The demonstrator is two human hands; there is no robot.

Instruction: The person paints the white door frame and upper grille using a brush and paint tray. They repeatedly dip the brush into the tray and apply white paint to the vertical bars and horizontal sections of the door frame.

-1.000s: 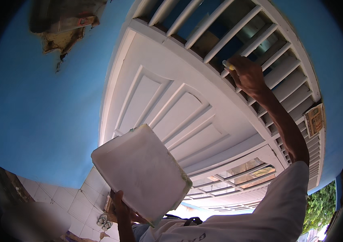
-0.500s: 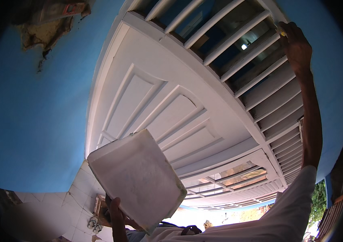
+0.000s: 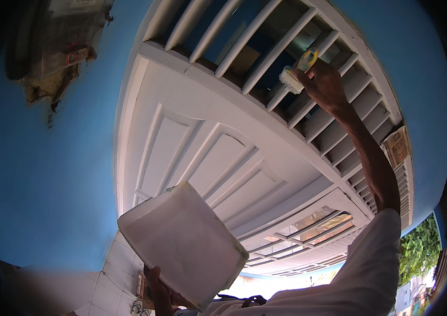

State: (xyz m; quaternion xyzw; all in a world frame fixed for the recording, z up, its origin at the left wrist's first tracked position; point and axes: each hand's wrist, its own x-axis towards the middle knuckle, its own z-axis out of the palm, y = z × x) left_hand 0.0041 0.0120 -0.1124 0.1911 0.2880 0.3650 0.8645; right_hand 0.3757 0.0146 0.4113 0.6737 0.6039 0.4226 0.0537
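My right hand [image 3: 324, 87] is raised among the white slats [image 3: 281, 50] above the door. It grips a paintbrush [image 3: 293, 78] with a yellow-edged handle, its bristles coated in white and close to one slat; whether they touch I cannot tell. Low in front of me, my left hand [image 3: 157, 289] holds a shallow white paint tray [image 3: 184, 242] by its lower left edge. White covers the inside of the tray, and its rim has greenish stains. Behind the tray stands the white panelled door [image 3: 197, 137].
Blue wall [image 3: 49, 184] flanks the door on the left, with a broken hole [image 3: 49, 87] and a box-like fixture near its top. A piece of printed cardboard [image 3: 396, 146] sits by the slats at right. Window panes [image 3: 318, 226] and green foliage [image 3: 418, 245] show lower right.
My right hand has moved left and down with the brush, from the frame's edge to the middle of the slats. The tray has shifted slightly down in view, still in my left hand.
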